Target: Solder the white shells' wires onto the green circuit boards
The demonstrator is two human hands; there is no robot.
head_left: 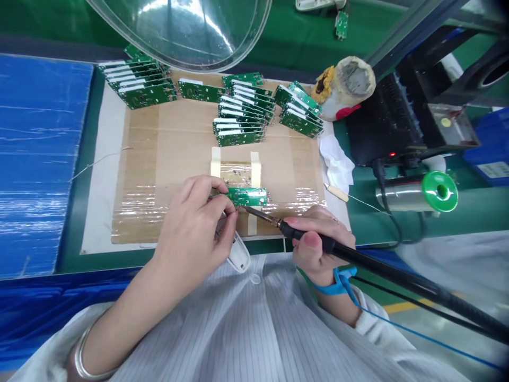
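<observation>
By the right hand (pixel 324 239) a soldering iron (pixel 288 230) is firmly held, pen-style; its tip is kept just beside the near edge of a green PCB (pixel 248 197), close to the left fingertips. The left hand (pixel 194 223) is bent over the PCB's left end, thumb & index nearly together; what, if anything, is pinched b/w them can't be told, b/c the fingers hide it. A white casing (pixel 240 255) is partly covered by that hand, on the near side.

Main risk: a burnt thumb, b/c so little gap is left to the tip (presumably hot). If the iron were nudged, casing plastic could be scorched or adjacent joints bridged. The PCB could be skewed if not well pinned.

Farther out, rows of PCBs (pixel 243 138) are stood along the brown mat (pixel 178 154)'s far side; poss. toppled if knocked. At near right, the cord of a blue wrist strap (pixel 333 287) could be snagged w/ the iron's cable.
</observation>
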